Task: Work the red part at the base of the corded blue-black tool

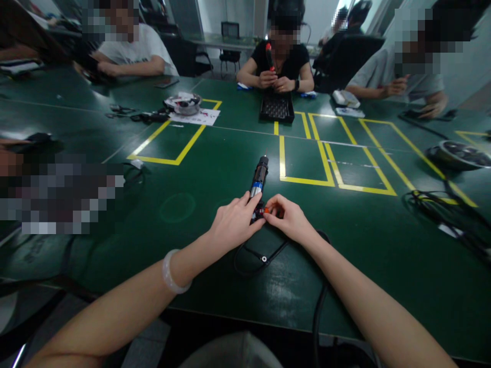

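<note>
A black electric screwdriver (260, 174) with a blue and silver band lies on the green table, its thin tip pointing away from me. My left hand (236, 220) is closed over its rear part, the fingers hiding much of the body. Close beside it, my right hand (287, 217) pinches a small orange-red piece (267, 210) at the tool's back end. Whether that piece is joined to the tool I cannot tell. Below both hands, a black cable (245, 273) loops on the table, with a small round metal-ended plug (264, 259) lying in the loop.
Yellow tape rectangles (307, 181) mark the table. Opposite, a person holds a red and black tool (269, 55) above a black tray (276, 108). A clear bowl (187, 104) stands far left; a round container (458, 155) and coiled black cables (441, 204) lie right. Other people sit around.
</note>
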A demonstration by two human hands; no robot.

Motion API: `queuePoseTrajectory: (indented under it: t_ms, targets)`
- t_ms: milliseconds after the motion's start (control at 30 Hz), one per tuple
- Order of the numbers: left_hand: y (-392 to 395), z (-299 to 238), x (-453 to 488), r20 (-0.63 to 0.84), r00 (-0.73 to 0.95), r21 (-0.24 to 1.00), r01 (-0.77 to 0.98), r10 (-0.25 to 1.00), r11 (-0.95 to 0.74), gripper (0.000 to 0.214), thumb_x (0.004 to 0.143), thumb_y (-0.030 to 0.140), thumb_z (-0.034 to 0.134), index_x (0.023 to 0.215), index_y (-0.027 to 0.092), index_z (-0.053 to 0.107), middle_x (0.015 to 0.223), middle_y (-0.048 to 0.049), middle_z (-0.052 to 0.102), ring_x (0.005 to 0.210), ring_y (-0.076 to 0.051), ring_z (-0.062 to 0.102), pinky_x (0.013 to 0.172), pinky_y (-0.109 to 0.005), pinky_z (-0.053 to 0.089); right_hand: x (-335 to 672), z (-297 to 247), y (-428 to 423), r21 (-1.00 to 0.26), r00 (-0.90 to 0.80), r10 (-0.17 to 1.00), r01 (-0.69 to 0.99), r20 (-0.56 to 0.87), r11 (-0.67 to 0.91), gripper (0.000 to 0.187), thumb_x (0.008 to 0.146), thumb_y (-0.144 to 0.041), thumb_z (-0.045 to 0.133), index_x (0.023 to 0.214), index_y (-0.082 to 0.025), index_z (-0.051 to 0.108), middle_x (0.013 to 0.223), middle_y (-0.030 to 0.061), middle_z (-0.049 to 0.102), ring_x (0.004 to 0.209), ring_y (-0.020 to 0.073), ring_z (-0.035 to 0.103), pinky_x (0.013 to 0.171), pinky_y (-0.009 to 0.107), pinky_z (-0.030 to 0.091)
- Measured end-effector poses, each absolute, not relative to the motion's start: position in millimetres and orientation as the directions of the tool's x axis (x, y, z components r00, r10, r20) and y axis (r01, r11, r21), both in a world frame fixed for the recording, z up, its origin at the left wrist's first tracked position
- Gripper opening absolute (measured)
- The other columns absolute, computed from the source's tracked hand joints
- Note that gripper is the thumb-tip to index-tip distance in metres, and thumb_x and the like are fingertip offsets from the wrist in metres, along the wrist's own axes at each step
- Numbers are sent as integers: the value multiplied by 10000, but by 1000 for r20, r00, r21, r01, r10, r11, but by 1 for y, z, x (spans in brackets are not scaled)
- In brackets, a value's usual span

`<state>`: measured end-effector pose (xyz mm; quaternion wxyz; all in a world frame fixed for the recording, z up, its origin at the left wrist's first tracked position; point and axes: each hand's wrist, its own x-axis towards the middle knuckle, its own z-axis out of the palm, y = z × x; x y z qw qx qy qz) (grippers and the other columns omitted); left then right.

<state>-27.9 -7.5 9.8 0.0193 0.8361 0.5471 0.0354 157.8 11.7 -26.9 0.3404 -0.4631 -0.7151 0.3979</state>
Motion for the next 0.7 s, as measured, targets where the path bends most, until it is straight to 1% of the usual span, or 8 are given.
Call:
queuePoseTrajectory:
  t_ms: [100, 300, 467, 700]
  targets:
    - [-7, 9, -28, 42, 398, 70, 914, 916, -400, 617, 956, 482, 502, 1500, 219, 378, 1453, -122, 517, 1168, -283, 605, 830, -377, 552, 159, -25, 12, -870, -336, 933, 415, 126, 267, 102, 804, -231, 659, 865, -188, 589, 796, -7, 618, 697, 127, 555, 643, 263, 424]
    - [-7, 8, -28, 40, 400, 75, 913, 916, -402, 611, 966, 473, 487, 1508, 219, 367, 1459, -127, 509, 1184, -281, 594, 843, -374, 549, 159, -23, 11, -893, -328, 941, 396, 80, 214, 118, 813, -274, 667, 853, -195, 590, 661, -43, 548, 589, 112, 503, 560, 247, 387]
    - [-8, 9, -28, 34, 401, 70, 913, 915, -403, 611, 973, 474, 473, 1515, 212, 367, 1464, -133, 501, 1171, -281, 597, 846, -376, 546, 158, -25, 12, -902, -321, 945, 390, 57, 187, 140, 815, -301, 675, 849, -191, 597, 654, -41, 546, 575, 110, 494, 540, 244, 374]
    - [-8, 7, -28, 45, 407, 61, 911, 913, -409, 580, 975, 478, 469, 1502, 247, 391, 1455, -128, 504, 1152, -279, 602, 844, -374, 541, 156, -30, 13, -923, -333, 941, 341, 58, 177, 151, 823, -299, 664, 887, -194, 576, 686, -35, 575, 604, 115, 527, 567, 246, 406]
